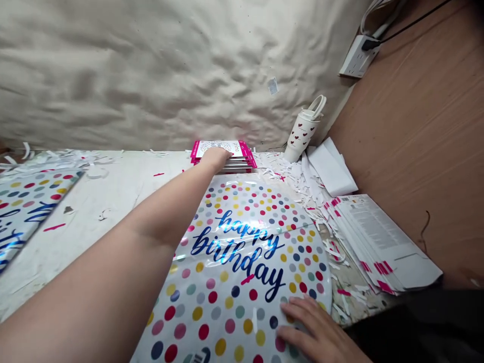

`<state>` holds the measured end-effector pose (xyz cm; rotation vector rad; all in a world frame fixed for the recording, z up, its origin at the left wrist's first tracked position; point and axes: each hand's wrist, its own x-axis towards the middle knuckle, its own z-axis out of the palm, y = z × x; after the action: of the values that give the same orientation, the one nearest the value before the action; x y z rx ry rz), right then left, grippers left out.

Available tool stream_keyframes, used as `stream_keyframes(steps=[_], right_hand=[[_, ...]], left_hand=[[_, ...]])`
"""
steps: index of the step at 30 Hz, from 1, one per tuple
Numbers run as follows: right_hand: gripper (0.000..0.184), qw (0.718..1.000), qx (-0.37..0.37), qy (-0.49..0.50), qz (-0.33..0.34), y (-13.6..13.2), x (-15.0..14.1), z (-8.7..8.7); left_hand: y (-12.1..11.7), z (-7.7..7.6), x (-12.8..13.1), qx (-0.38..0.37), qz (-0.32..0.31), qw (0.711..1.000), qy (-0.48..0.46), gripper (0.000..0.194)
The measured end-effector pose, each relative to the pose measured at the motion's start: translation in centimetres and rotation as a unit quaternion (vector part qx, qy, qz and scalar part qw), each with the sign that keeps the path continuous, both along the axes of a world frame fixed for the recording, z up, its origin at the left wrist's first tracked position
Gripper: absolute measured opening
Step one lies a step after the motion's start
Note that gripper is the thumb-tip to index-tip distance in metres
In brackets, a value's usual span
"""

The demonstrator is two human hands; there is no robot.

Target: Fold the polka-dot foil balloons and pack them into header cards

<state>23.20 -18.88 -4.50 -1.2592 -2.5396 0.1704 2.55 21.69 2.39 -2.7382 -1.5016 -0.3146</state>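
A flat, round foil balloon (223, 282) with coloured dots and blue "happy birthday" lettering lies on the table in front of me. My right hand (315, 327) rests on its lower right part, fingers spread and flat. Stretched across the table, my left hand (217, 159) is at the stack of pink-edged printed packages (242, 160) by the back wall. It lies over the top package, and most of its fingers are hidden behind the hand, so its grip does not show. A small pink strip (248, 279) sits on the balloon below the lettering.
Another dotted foil balloon (34, 201) lies at the left. White paper shreds (302, 189) cover the right side, near a white heart-patterned tumbler (301, 133). A pile of printed cards (378, 242) and folded white paper (333, 166) lie by the wooden panel, under a power outlet (358, 56).
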Motion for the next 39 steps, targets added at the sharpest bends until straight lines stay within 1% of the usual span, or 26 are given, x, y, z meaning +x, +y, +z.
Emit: stream_keyframes(steps=[2, 3, 5, 7, 8, 9, 10, 11, 12, 13, 15, 17, 19, 21, 22, 23, 25, 26, 27, 29, 31, 33, 34, 35, 38, 39], right_hand=[[0.04, 0.997, 0.061, -0.04, 0.018, -0.4, -0.7, -1.4], [0.039, 0.995, 0.085, -0.041, 0.019, -0.5, -1.0, -1.8], [0.037, 0.995, 0.1, -0.011, 0.027, -0.6, -1.3, -1.9], [0.038, 0.997, 0.045, 0.029, 0.051, -0.6, -1.3, -0.8], [0.039, 0.997, -0.005, 0.042, 0.064, -0.5, -1.2, 0.1], [0.04, 0.994, -0.058, 0.053, 0.07, -0.5, -1.0, 1.1], [0.041, 0.991, -0.101, 0.068, 0.059, -0.5, -0.9, 2.0], [0.042, 0.987, -0.13, 0.09, 0.036, -0.5, -0.8, 2.7], [0.042, 0.982, -0.15, 0.112, 0.011, -0.5, -0.8, 3.2], [0.041, 0.978, -0.161, 0.133, -0.011, -0.5, -0.8, 3.4], [0.04, 0.971, -0.174, 0.162, -0.028, -0.7, -0.9, 3.2], [0.039, 0.967, -0.183, 0.173, -0.021, -0.9, -0.9, 2.6], [0.037, 0.964, -0.193, 0.181, -0.013, -1.1, -0.8, 2.3], [0.032, 0.958, -0.218, 0.185, -0.013, -0.9, -0.6, 2.7], [0.027, 0.954, -0.24, 0.179, -0.013, -0.8, -0.6, 3.2], [0.026, 0.949, -0.266, 0.168, -0.012, -0.6, -0.6, 3.8], [0.045, 0.941, -0.313, 0.127, -0.014, 0.0, -1.0, 5.2], [0.054, 0.94, -0.323, 0.105, -0.02, 0.3, -1.4, 5.7], [0.055, 0.942, -0.323, 0.087, -0.03, 0.6, -2.0, 6.1], [0.038, 0.949, -0.302, 0.078, -0.055, 1.3, -3.5, 6.3], [0.022, 0.95, -0.291, 0.095, -0.059, 1.9, -5.0, 5.7], [0.014, 0.944, -0.299, 0.124, -0.06, 2.4, -6.1, 4.7], [0.012, 0.939, -0.306, 0.139, -0.068, 2.5, -6.4, 4.2], [0.01, 0.933, -0.313, 0.157, -0.081, 2.6, -6.6, 3.7], [0.018, 0.912, -0.326, 0.212, -0.128, 2.6, -6.3, 2.8], [0.022, 0.906, -0.334, 0.222, -0.137, 2.7, -6.2, 2.8]], left_hand=[[-1.3, 0.7, 0.6, -0.002, -0.015, 1.0, -0.016, 0.034], [-2.6, 1.2, 0.9, 0.0, -0.026, 0.999, -0.024, 0.036], [-6.8, 2.0, 1.3, -0.004, -0.058, 0.998, -0.038, 0.038], [-13.1, 2.4, 1.0, -0.041, -0.11, 0.993, -0.034, 0.031], [-16.9, 2.3, 0.5, -0.075, -0.144, 0.986, -0.022, 0.023], [-20.8, 2.2, -0.3, -0.133, -0.197, 0.971, -0.005, 0.017], [-24.6, 1.9, -1.3, -0.233, -0.291, 0.928, 0.011, 0.014], [-28.1, 1.6, -2.4, -0.294, -0.328, 0.897, 0.002, 0.012], [-31.1, 1.1, -3.5, -0.323, -0.34, 0.883, -0.014, 0.012], [-33.5, 0.5, -4.5, -0.323, -0.34, 0.883, -0.023, 0.013], [-36.6, -0.9, -6.0, -0.3, -0.307, 0.903, -0.031, 0.018], [-37.5, -2.1, -6.5, -0.278, -0.282, 0.917, -0.036, 0.021], [-37.2, -2.9, -6.5, -0.28, -0.265, 0.921, -0.053, 0.019], [-36.1, -3.1, -6.2, -0.338, -0.211, 0.913, -0.085, 0.013], [-35.4, -3.0, -6.0, -0.395, -0.173, 0.896, -0.104, 0.01], [-34.7, -2.9, -5.9, -0.46, -0.135, 0.869, -0.123, 0.009], [-33.3, -2.5, -5.6, -0.557, -0.075, 0.813, -0.152, 0.013], [-32.7, -2.4, -5.5, -0.579, -0.06, 0.797, -0.162, 0.014], [-32.2, -2.3, -5.3, -0.588, -0.053, 0.789, -0.17, 0.013], [-31.7, -2.3, -5.0, -0.587, -0.039, 0.787, -0.187, 0.01], [-31.7, -2.5, -4.6, -0.59, -0.026, 0.778, -0.211, 0.014], [-31.9, -2.6, -4.3, -0.595, -0.012, 0.768, -0.238, 0.025], [-32.1, -2.5, -4.3, -0.594, -0.012, 0.767, -0.242, 0.03], [-32.2, -2.4, -4.4, -0.588, -0.02, 0.775, -0.232, 0.031], [-32.3, -1.5, -5.0, -0.531, -0.078, 0.831, -0.145, 0.015], [-32.2, -1.3, -5.2, -0.512, -0.093, 0.846, -0.118, 0.015]])
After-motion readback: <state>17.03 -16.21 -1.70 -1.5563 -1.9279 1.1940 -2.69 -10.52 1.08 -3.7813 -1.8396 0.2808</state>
